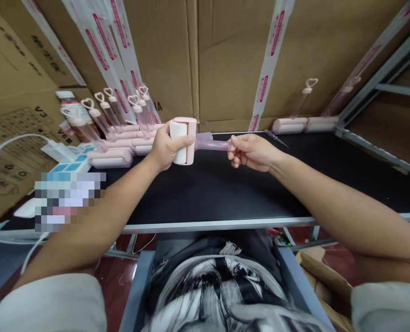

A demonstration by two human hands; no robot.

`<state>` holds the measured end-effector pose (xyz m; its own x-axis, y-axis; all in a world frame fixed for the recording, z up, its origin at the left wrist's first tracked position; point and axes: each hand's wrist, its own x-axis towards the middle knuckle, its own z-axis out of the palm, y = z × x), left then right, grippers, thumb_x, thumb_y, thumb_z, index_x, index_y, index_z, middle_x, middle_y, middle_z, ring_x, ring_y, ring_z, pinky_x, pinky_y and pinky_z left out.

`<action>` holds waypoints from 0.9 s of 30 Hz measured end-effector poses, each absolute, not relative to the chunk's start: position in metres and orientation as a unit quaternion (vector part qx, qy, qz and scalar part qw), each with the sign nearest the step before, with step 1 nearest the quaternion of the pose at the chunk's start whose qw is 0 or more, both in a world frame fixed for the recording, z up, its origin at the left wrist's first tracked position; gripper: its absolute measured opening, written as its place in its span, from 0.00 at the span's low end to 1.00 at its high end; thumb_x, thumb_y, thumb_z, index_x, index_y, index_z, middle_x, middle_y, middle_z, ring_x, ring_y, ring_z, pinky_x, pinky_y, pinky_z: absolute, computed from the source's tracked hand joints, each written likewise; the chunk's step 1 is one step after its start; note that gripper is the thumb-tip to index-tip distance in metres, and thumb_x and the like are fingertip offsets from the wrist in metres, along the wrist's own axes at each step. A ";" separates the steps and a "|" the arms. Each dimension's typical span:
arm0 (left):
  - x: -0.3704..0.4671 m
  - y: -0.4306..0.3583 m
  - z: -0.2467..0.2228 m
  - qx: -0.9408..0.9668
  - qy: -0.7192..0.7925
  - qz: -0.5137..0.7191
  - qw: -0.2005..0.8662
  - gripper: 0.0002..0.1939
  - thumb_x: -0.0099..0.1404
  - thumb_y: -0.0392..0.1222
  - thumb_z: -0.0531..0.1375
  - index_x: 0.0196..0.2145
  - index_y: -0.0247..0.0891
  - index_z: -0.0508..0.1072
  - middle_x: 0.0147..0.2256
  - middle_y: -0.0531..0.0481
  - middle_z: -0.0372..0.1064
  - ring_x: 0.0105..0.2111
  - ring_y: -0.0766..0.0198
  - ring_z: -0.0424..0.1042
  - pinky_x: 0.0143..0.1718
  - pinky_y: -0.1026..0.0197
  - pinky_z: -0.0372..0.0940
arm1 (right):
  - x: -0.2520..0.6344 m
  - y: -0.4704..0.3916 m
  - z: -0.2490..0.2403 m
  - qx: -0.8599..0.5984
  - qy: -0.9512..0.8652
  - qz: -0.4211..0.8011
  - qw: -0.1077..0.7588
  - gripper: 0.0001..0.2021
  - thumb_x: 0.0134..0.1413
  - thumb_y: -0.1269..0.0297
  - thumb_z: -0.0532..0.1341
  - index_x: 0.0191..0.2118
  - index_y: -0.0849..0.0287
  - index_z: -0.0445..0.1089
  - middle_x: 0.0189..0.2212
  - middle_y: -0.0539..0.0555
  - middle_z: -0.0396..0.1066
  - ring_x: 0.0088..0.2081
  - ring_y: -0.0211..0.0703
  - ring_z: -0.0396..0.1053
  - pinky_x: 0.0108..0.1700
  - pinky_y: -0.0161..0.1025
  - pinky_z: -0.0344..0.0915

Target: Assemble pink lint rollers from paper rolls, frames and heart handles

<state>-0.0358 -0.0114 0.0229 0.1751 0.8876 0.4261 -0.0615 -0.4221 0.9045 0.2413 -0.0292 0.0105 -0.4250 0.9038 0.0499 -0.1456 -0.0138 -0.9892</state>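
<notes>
My left hand [166, 146] is wrapped round a pink-and-white rounded case [190, 143], thumb across its front, held above the black table. From the case's right side a translucent pink tube [213, 145] points sideways toward my right hand [248, 151]. The fingertips of that hand pinch the tube's far end; its tip is hidden behind them. Similar pieces [109, 157] stand in rows at the left, with upright clear tubes topped by heart-shaped loops [99, 97]. Two more cases [289, 125] with such tubes stand at the back right.
A cardboard wall [228, 60] with tape strips closes off the back. At the left are a drink bottle [71, 103], a power strip [75, 162] with a white charger [57, 150], and a blurred-out object [68, 200]. A thin pointed tool [276, 138] lies near the back; a metal frame [381, 87] stands right.
</notes>
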 end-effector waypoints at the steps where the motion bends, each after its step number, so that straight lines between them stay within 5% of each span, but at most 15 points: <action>1: -0.034 -0.013 0.025 0.624 0.326 0.560 0.438 0.29 0.46 0.50 0.77 0.42 0.41 0.71 0.30 0.53 0.76 0.25 0.61 0.76 0.28 0.58 0.76 | 0.239 -0.030 0.011 -0.331 -0.565 0.618 0.435 0.31 0.40 0.37 0.82 0.27 0.60 0.73 0.22 0.52 0.76 0.19 0.35 0.69 0.25 0.36 0.75; 8: -0.025 -0.024 0.039 0.569 0.354 0.554 0.494 0.21 0.48 0.47 0.72 0.36 0.39 0.70 0.26 0.53 0.74 0.23 0.61 0.76 0.23 0.60 0.73 | 0.236 -0.034 0.012 -0.328 -0.660 0.429 0.522 0.31 0.48 0.31 0.77 0.33 0.59 0.79 0.24 0.53 0.78 0.22 0.38 0.73 0.26 0.35 0.71; 17: -0.025 -0.033 0.053 0.540 0.401 0.502 0.544 0.19 0.52 0.48 0.69 0.37 0.39 0.69 0.27 0.52 0.73 0.24 0.59 0.77 0.26 0.57 0.75 | 0.250 -0.042 0.014 -0.331 -0.791 0.041 0.512 0.28 0.67 0.33 0.64 0.46 0.56 0.84 0.32 0.56 0.81 0.36 0.50 0.80 0.43 0.45 0.74; 20: -0.029 -0.030 0.046 0.566 0.393 0.514 0.510 0.22 0.51 0.49 0.71 0.39 0.39 0.69 0.27 0.51 0.74 0.24 0.58 0.77 0.28 0.55 0.76 | 0.254 -0.036 0.015 -0.343 -0.808 0.131 0.461 0.28 0.65 0.34 0.66 0.48 0.57 0.82 0.32 0.55 0.81 0.32 0.46 0.77 0.40 0.42 0.72; 27: -0.045 -0.024 0.033 0.695 0.352 0.489 0.392 0.33 0.44 0.49 0.80 0.45 0.37 0.75 0.33 0.48 0.77 0.35 0.53 0.80 0.37 0.56 0.75 | 0.255 -0.026 0.006 -0.292 -0.812 0.474 0.173 0.33 0.61 0.31 0.69 0.47 0.62 0.77 0.29 0.52 0.77 0.27 0.39 0.72 0.32 0.36 0.69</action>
<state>-0.0448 -0.0236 0.0326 0.2736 0.8728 0.4041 0.1061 -0.4450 0.8892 0.2551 -0.0257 0.0063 -0.7695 0.6386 0.0043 0.3102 0.3797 -0.8715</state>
